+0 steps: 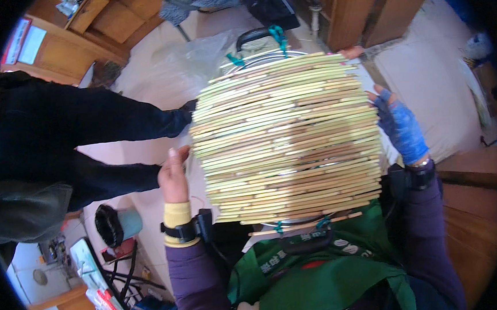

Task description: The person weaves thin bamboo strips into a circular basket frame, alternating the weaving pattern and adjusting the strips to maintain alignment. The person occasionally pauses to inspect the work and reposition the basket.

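A mat of slim plant stalks point(290, 139), laid side by side, rests in front of me over a round metal pan. The pan's metal rim point(267, 59) shows at the far side, beside a black handle point(252, 37) with teal ties point(278, 36). My bare left hand point(174, 177) is upright at the mat's left edge, fingertips close to the stalk ends; contact is unclear. At the right edge is my right hand point(402, 127), in a blue fingerless glove, with its fingers against or just beside the stalk ends. Neither hand visibly grasps anything. A second black handle point(306, 242) lies near my green apron point(327, 287).
A person in dark trousers point(99, 118) stands at the left. Behind the pan lies clear plastic sheeting point(198, 55). A lined bin point(130, 226) and a table with small items point(87, 261) are at lower left. Wooden furniture point(355, 9) stands at upper right.
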{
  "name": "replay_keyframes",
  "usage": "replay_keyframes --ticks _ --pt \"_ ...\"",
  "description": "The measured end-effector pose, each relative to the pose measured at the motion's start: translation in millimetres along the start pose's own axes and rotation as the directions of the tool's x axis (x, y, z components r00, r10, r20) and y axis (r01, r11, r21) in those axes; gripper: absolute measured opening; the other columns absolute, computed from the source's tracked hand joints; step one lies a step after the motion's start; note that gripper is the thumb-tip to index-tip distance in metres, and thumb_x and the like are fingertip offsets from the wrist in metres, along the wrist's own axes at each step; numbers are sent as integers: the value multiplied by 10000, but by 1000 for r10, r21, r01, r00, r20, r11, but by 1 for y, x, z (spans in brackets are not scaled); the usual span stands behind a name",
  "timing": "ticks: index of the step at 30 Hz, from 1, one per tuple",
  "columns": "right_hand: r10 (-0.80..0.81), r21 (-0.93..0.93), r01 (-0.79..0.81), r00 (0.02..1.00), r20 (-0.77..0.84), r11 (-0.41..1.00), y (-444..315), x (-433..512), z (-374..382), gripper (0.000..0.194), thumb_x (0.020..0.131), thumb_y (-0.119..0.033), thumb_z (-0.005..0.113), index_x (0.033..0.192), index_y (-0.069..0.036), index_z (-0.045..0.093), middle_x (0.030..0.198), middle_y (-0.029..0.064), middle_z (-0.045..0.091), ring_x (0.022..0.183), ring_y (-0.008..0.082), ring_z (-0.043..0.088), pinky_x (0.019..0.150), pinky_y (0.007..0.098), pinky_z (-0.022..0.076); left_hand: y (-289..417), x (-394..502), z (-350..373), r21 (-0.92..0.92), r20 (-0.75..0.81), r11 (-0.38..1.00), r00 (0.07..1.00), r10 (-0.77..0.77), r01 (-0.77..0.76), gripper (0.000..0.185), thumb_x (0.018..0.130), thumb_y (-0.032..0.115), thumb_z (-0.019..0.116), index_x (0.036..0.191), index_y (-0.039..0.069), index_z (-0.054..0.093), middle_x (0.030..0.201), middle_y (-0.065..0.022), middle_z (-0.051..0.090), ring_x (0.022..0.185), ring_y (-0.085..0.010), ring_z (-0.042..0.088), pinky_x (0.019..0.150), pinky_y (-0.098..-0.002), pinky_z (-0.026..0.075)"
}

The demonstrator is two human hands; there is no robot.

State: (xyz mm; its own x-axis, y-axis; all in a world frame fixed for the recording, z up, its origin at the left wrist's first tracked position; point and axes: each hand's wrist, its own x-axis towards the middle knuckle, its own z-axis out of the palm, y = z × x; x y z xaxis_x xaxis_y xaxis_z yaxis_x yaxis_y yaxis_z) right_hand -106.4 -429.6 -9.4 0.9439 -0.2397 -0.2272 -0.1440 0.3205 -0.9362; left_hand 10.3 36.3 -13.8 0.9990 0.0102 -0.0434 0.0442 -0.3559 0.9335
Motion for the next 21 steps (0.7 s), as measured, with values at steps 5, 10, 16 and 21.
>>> replay_keyframes --ticks 5,10,16,21 --pt "-5 -54 5 1000 5 999 -8 -9 3 692 914 -532 471 1401 -54 352 1296 74 516 1127 138 491 950 273 363 1 1 2 39 25 999 1000 4 -5 550 991 406 367 1081 -72 625 1021 -161 656 961 -222 613 903 -320 450" --pt "42 -53 -44 998 -41 998 -17 -10 10 759 882 -571 501 1401 -39 346 1321 101 492 1198 170 462 988 287 341 7 -2 3 71 68 997 997 29 -33 594 986 443 360 1097 -92 592 1052 -175 631 990 -228 599 926 -319 444" --pt "27 -14 -27 1000 -12 1000 -14 -8 11 787 874 -574 514 1411 -33 320 1335 129 472 1224 199 442 1006 309 336 5 -2 3 117 18 991 998 57 -59 598 984 450 354 1107 -79 607 1038 -186 643 998 -243 605 918 -325 448" --pt "46 -46 -48 998 -33 998 -10 -5 9 781 882 -572 499 1412 -29 313 1338 129 470 1230 200 440 1011 314 333 6 -3 3 59 42 997 998 37 -39 576 984 430 375 1110 -86 598 1056 -180 638 1007 -238 601 924 -321 446"
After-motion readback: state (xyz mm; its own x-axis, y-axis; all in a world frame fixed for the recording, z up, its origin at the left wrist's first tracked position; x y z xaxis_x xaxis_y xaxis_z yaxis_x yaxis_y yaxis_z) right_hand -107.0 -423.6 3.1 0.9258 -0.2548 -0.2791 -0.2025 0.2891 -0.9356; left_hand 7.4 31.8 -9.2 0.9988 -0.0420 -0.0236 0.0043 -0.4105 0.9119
